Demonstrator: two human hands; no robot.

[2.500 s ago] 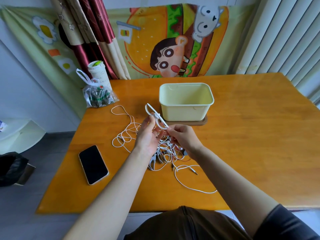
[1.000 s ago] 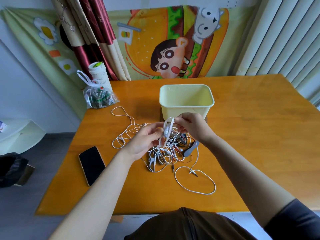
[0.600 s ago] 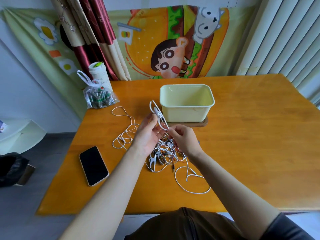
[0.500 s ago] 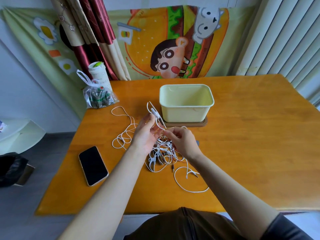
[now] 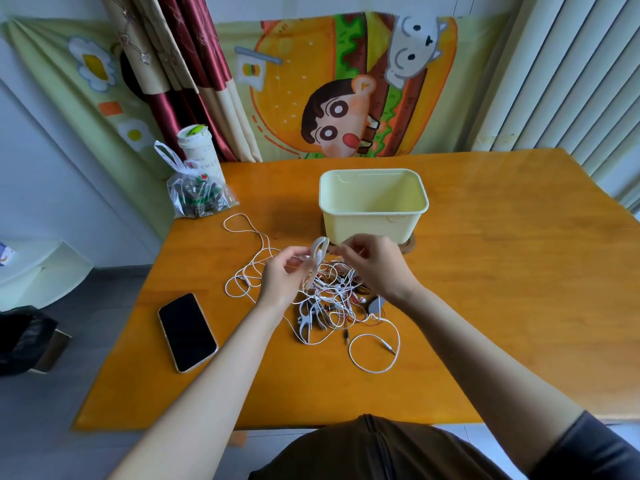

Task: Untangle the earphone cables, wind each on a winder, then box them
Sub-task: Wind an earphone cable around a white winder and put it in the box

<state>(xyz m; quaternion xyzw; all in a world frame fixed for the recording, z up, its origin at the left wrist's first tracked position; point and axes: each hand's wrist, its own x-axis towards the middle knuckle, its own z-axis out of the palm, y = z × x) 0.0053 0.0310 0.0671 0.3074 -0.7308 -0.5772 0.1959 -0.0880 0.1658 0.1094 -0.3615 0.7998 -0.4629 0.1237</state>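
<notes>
Above the tangle (image 5: 329, 303), left hand (image 5: 282, 275) grips coiled cable (image 5: 317, 258).

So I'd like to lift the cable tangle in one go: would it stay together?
Probably floppy and light: the cable tangle lies in thin slack loops. Strands would likely trail and snag, as loose loops sprawl beyond the heap.

Your right hand (image 5: 375, 268) hides the earphone cable tangle's (image 5: 329, 303) far edge — the plastic bag's (image 5: 197, 199) contents blur beyond naming.
</notes>
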